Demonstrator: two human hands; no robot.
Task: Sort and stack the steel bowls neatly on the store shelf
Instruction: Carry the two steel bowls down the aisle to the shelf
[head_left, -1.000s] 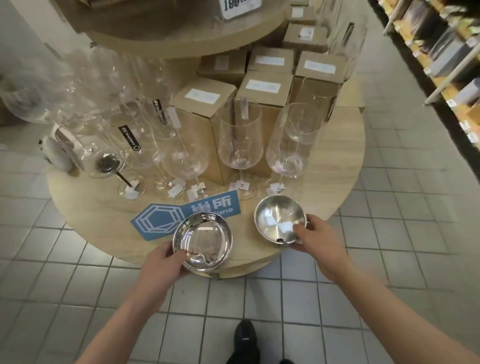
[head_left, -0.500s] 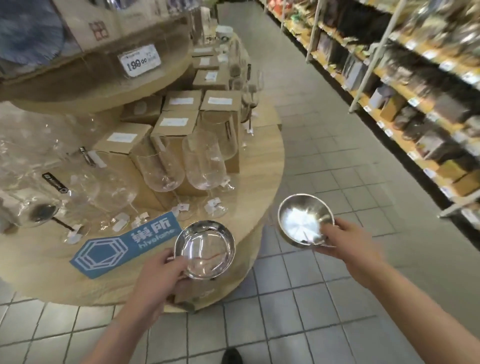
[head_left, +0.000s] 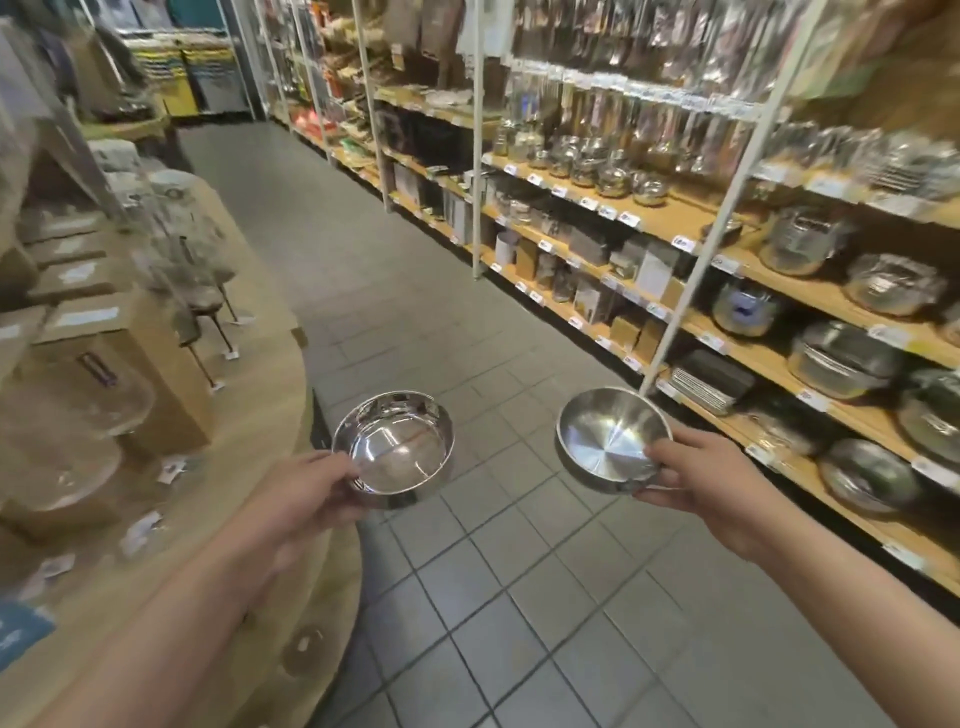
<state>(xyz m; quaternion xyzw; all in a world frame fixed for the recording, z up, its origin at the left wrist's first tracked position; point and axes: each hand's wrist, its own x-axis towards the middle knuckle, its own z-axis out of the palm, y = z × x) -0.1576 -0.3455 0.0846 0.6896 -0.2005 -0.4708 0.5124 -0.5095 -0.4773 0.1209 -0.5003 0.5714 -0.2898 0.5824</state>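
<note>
I carry two steel bowls above the tiled aisle floor. My left hand (head_left: 306, 491) grips the near rim of a shiny, straight-walled bowl (head_left: 393, 449). My right hand (head_left: 698, 486) pinches the near edge of a shallower brushed bowl (head_left: 608, 441), tilted a little toward me. On the right runs a long store shelf (head_left: 810, 299) with wooden boards, price tags and several stacks of steel bowls and pots, some wrapped in plastic.
A round wooden display table (head_left: 249, 467) stands at my left with wine glasses (head_left: 202, 291) and cardboard boxes (head_left: 130, 358). White shelf uprights (head_left: 696, 270) stand along the aisle. The grey tiled floor (head_left: 415, 291) stretches ahead between table and shelving.
Both bowls have come off the round table and now hang over the aisle. My view has swung right, from the table toward the wall shelving.
</note>
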